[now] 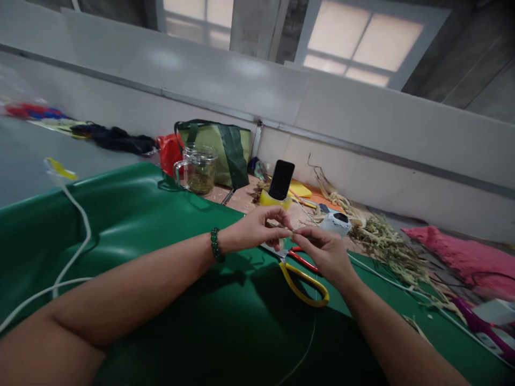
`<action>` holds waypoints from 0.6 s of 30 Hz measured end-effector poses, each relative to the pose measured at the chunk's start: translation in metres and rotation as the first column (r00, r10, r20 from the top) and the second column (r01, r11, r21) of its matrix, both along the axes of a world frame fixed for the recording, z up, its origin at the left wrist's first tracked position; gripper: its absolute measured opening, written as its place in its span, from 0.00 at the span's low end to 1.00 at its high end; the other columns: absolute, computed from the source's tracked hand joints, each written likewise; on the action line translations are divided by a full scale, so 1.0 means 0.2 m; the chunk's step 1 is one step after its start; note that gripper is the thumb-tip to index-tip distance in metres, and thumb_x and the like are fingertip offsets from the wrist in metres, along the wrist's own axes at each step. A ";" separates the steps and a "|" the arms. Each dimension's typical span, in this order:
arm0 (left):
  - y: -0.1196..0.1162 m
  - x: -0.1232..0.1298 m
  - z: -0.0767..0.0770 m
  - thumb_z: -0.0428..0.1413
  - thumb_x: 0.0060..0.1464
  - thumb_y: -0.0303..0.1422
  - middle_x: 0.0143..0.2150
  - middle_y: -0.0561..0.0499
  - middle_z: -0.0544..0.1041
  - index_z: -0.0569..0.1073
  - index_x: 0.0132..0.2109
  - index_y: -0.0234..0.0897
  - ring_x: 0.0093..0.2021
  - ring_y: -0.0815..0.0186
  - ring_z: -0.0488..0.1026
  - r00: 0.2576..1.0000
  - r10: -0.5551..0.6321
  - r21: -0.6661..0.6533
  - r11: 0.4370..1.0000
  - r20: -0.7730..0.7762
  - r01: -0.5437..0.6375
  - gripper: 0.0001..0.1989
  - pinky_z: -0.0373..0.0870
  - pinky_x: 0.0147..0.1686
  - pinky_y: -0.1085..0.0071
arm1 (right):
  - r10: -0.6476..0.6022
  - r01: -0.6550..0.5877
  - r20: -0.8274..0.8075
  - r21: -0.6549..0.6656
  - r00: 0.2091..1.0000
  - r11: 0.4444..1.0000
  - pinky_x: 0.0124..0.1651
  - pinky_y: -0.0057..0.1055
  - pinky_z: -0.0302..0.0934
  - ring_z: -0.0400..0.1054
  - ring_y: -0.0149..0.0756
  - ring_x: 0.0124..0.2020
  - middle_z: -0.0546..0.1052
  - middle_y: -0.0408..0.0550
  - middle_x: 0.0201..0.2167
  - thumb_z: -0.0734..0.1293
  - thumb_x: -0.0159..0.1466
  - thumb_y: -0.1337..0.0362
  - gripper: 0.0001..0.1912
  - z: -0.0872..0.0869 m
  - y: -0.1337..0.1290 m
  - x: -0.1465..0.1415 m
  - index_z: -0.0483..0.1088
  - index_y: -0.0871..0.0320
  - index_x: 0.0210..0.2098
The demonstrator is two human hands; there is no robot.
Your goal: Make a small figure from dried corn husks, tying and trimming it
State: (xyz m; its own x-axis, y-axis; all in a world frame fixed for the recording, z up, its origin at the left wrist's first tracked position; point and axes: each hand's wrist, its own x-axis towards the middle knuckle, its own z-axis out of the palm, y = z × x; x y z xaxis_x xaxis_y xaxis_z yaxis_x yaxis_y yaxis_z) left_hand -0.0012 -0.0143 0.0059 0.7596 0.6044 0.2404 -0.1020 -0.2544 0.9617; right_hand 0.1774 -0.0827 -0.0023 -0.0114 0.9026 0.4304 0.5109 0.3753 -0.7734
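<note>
"Scissors (308, 287) lay on the green cover (129, 220), just beneath the hands?"

"Yes, with one yellow handle and one red. The left hand (255, 230), below a green bead bracelet (216, 245), met the right hand (328, 257) above them."

"Was either grip apart?"

"No. Each had its thumb and finger together, clamped on a small pale piece (292, 234) where the fingertips met. The fingers hid most of it, so I couldn't tell its full shape."

"And the thin strand (311, 338)?"

"It ran down over the cover below the scissors. I couldn't tell whether it joined the piece."

"What stood beyond the hands?"

"A dark-screened phone (281, 179), leaning in a yellow holder (273, 200) on the tabletop (251, 188). Left of it, a clear mug (201, 169) with some liquid stood in front of a green bag (215, 145), beside a red bag (169, 153)."

"To the right?"

"Dried stalks (386, 246) sat in a loose heap, with pink cloth (470, 252) farther right. A white cable (406, 288) ran past near the heap."
</note>
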 end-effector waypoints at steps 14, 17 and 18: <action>-0.01 0.01 0.01 0.62 0.48 0.28 0.28 0.53 0.74 0.72 0.30 0.32 0.30 0.71 0.68 0.968 0.244 0.422 0.886 -0.065 -0.194 0.06 0.62 0.29 0.76 | 0.017 -0.027 -0.176 -0.054 0.984 0.998 0.25 0.26 0.67 0.69 0.31 0.26 0.74 0.45 0.26 0.72 0.53 0.52 0.16 -0.02 0.00 -0.01 0.70 0.58 0.32; -0.02 0.01 0.00 0.62 0.47 0.28 0.28 0.53 0.73 0.71 0.30 0.33 0.29 0.71 0.67 0.962 0.263 0.429 0.879 -0.072 -0.208 0.06 0.62 0.28 0.76 | 0.010 -0.012 -0.147 -0.018 0.989 1.000 0.24 0.25 0.67 0.69 0.31 0.25 0.75 0.45 0.26 0.72 0.54 0.52 0.16 -0.02 0.00 -0.01 0.70 0.57 0.33; -0.03 0.01 0.00 0.63 0.47 0.29 0.29 0.52 0.74 0.71 0.31 0.33 0.30 0.71 0.67 0.966 0.252 0.413 0.888 -0.066 -0.203 0.07 0.62 0.28 0.76 | 0.005 -0.004 -0.138 0.005 0.990 1.000 0.24 0.25 0.67 0.70 0.31 0.25 0.75 0.45 0.27 0.72 0.54 0.53 0.15 -0.02 0.00 -0.01 0.70 0.57 0.33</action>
State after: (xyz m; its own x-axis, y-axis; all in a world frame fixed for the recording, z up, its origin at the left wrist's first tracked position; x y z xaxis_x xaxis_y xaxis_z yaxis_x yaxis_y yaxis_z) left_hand 0.0010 -0.0196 0.0061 0.6495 0.6353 0.4179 0.1094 -0.6219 0.7754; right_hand 0.1753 -0.0836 -0.0072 0.0448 0.9006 0.4324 0.3975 0.3810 -0.8348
